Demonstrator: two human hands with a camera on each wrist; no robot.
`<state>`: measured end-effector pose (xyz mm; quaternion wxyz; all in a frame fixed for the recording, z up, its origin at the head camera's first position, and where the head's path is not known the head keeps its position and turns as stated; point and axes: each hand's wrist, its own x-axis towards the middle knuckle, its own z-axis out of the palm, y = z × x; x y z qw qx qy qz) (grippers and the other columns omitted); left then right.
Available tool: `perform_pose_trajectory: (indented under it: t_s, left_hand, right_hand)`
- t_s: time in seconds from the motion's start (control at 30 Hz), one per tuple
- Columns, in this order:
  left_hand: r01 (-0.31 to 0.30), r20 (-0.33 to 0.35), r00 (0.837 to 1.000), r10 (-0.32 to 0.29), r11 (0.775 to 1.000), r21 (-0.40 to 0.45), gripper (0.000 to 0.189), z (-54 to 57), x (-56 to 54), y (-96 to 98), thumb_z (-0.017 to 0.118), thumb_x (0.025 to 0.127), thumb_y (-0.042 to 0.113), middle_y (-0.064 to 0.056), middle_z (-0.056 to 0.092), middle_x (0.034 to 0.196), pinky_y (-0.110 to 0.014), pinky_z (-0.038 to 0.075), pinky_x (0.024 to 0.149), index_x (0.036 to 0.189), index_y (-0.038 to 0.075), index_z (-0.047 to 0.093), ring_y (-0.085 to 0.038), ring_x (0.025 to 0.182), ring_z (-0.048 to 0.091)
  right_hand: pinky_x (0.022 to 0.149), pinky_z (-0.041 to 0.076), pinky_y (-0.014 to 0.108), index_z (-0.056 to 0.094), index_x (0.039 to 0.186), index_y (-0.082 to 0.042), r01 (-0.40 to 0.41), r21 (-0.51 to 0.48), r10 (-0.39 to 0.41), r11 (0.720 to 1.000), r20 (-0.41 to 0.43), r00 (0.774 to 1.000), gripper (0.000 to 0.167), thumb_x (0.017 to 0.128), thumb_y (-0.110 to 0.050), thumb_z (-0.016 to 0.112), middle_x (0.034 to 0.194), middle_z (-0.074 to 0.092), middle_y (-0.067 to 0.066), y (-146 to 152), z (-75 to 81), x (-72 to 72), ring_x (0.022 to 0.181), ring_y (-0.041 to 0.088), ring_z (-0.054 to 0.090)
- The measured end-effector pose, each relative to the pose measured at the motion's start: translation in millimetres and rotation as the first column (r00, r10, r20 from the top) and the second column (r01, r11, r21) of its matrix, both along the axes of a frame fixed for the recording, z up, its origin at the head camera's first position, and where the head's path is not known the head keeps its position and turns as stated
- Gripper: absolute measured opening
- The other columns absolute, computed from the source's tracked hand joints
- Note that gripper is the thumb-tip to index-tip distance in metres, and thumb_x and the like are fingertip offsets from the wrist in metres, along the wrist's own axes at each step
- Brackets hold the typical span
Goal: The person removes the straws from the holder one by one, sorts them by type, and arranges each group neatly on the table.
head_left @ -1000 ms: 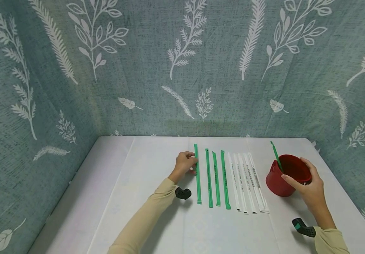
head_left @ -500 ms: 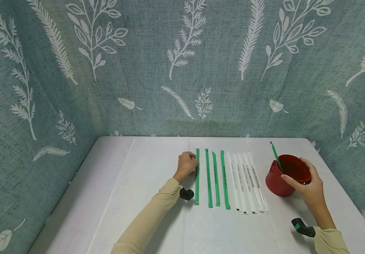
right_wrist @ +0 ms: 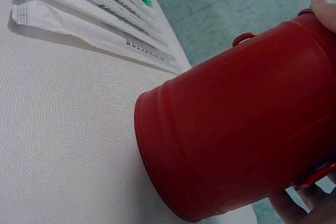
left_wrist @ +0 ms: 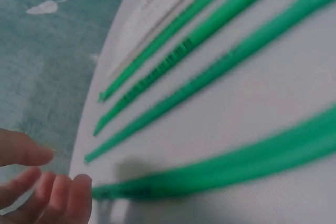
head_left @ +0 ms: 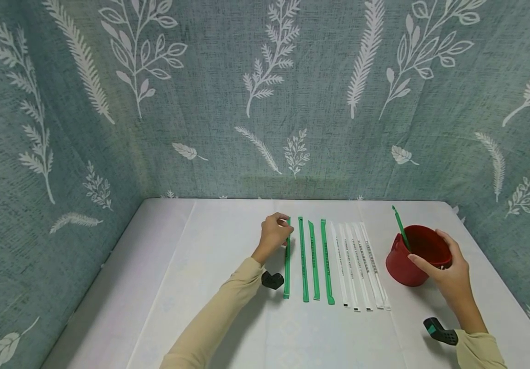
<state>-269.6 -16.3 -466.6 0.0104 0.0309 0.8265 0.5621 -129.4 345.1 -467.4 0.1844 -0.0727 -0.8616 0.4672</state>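
Just over the upper part of the leftmost green paper-wrapped straw [head_left: 287, 274] is my left hand [head_left: 274, 234]. In the left wrist view its thumb and fingers [left_wrist: 73, 200] stand apart, with nothing between them, by the far end of that straw. The straw lies on the table, its upper part partly covered by the hand in the head view. My right hand [head_left: 456, 271] grips a small red bucket [head_left: 405, 267] at the rim, thumb on the near side. A green straw [head_left: 400, 225] leans upright inside the bucket, against its left edge.
Three more green straws [head_left: 315, 271] lie in a row to the right, side by side. Beyond them come several white paper-wrapped straws [head_left: 356, 277], between the green ones and the bucket. A leaf-patterned cloth [head_left: 218, 164] stands behind the white table [head_left: 209, 246].
My left hand slid the leftmost green straw slightly nearer, roughly in line with the others, then let go and rose a little. The right hand and bucket have stayed in place.
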Motion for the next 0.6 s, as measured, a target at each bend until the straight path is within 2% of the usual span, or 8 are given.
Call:
perform_pose_trajectory:
  t_s: [0.1,0.23,0.4,0.47,0.6]
  left_hand:
    - [0.016,0.016,1.000,-0.017,0.998,0.053,0.030,7.6,-0.2,5.2,0.064,0.085,0.002,-0.012,0.060,0.091,-0.040,0.058,0.052,0.114,-0.002,0.062,-0.037,0.073,0.064]
    - [0.028,0.021,0.999,-0.030,0.995,0.092,0.027,17.1,0.3,13.2,0.065,0.085,0.004,-0.011,0.062,0.092,-0.040,0.059,0.056,0.112,0.001,0.064,-0.036,0.080,0.063]
    - [0.046,0.025,0.998,-0.050,0.987,0.157,0.023,28.7,3.5,24.5,0.068,0.085,0.005,-0.008,0.062,0.094,-0.043,0.059,0.063,0.108,0.006,0.066,-0.025,0.080,0.062]
    - [0.059,0.025,0.998,-0.065,0.981,0.187,0.024,32.8,5.1,28.1,0.068,0.085,0.005,-0.008,0.061,0.094,-0.041,0.059,0.063,0.109,0.007,0.066,-0.019,0.080,0.061]
    - [0.087,0.008,0.996,-0.092,0.969,0.231,0.025,39.5,7.7,33.7,0.068,0.085,0.005,-0.008,0.062,0.094,-0.038,0.059,0.061,0.110,0.008,0.066,-0.019,0.080,0.062]
  right_hand:
    - [0.069,0.044,0.004,0.025,0.150,-0.026,0.002,-0.001,-0.002,1.000,-0.002,1.000,0.082,0.084,-0.022,0.073,0.143,0.037,0.011,0.0,-0.1,0.3,0.117,0.010,0.034]
    - [0.069,0.044,0.004,0.024,0.150,-0.026,-0.002,-0.002,0.002,1.000,-0.006,1.000,0.082,0.084,-0.021,0.072,0.143,0.037,0.012,-0.5,-0.3,0.2,0.116,0.008,0.034]
    - [0.069,0.046,0.006,0.025,0.149,-0.031,0.004,0.012,-0.004,1.000,-0.017,1.000,0.082,0.084,-0.025,0.074,0.142,0.038,0.006,8.9,-13.9,-4.5,0.115,0.008,0.034]
    - [0.068,0.046,0.006,0.025,0.149,-0.033,0.005,0.006,-0.005,1.000,-0.015,1.000,0.082,0.083,-0.026,0.074,0.142,0.038,0.005,9.8,-14.5,-4.7,0.116,0.009,0.034]
    - [0.068,0.045,0.005,0.024,0.150,-0.029,0.004,-0.015,-0.004,1.000,-0.001,1.000,0.082,0.084,-0.022,0.073,0.143,0.037,0.010,1.2,-2.0,0.2,0.117,0.012,0.034]
